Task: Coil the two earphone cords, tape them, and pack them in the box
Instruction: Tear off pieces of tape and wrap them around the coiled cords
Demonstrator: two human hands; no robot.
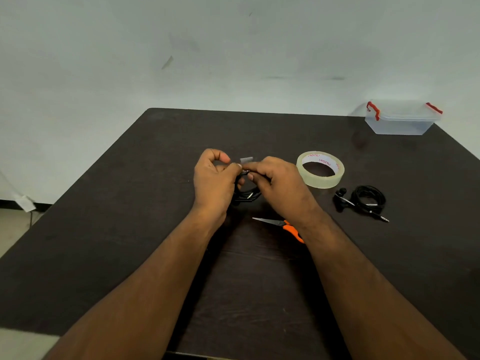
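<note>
I have both hands meeting at the centre of the frame over the dark table (104, 242). My left hand (213, 180) has its fingers curled round the first coiled earphone cord (245, 196), pinching the bundle so the loops cannot spring apart, while my right hand (275, 178) pinches a short strip of clear tape (246, 160) at the top of that coil; I judge I am wrapping it round the strands. The second earphone cord (368, 200) lies already coiled at the right of the frame, well apart from my hands, whether it is taped I cannot tell. The tape roll (320, 169) sits flat just right of my right hand, near for another strip, and the orange-handled scissors (283, 226) lie closed under my right wrist. The roll's white core carries red lettering, repeated, too blurred to read. The clear box (401, 120) with red clasps waits at the upper right, lid on, so packing is not yet begun.
</note>
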